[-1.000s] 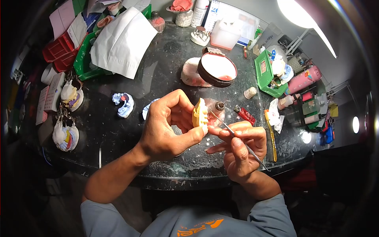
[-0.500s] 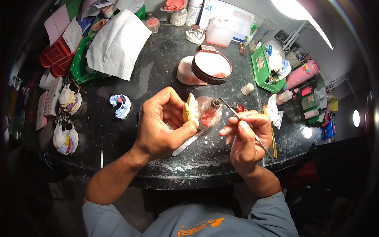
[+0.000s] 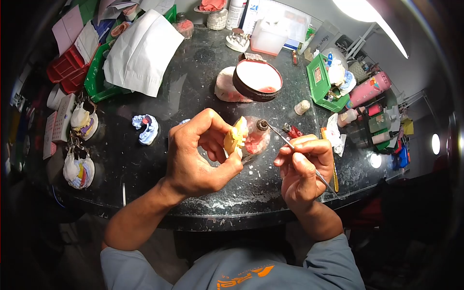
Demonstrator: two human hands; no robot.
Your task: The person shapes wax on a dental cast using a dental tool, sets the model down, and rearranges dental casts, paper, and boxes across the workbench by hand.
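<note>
My left hand (image 3: 200, 154) is closed around a yellow dental cast with teeth (image 3: 235, 137), pinched between thumb and fingers above the dark worktop. In my right hand (image 3: 307, 169) a slim metal dental wax carver (image 3: 279, 134) is gripped like a pen. Its tip is by the dark metal neck of a glass spirit lamp (image 3: 256, 142); whether they touch I cannot tell. Pink material shows inside the lamp, and no flame can be made out. A yellow-handled tool (image 3: 336, 174) lies beside my right hand.
A round tin of white and pink material (image 3: 258, 79) stands behind the lamp. Blue-white dental casts (image 3: 145, 129) and articulated models (image 3: 79, 166) sit at left. Green trays (image 3: 316, 89) flank the worktop (image 3: 193, 63). A bright lamp (image 3: 372, 14) hangs at upper right.
The yellow cast has turned in my left hand. The carver's tip has shifted slightly down and left, nearer the lamp's neck. A pale strip below the cast no longer shows.
</note>
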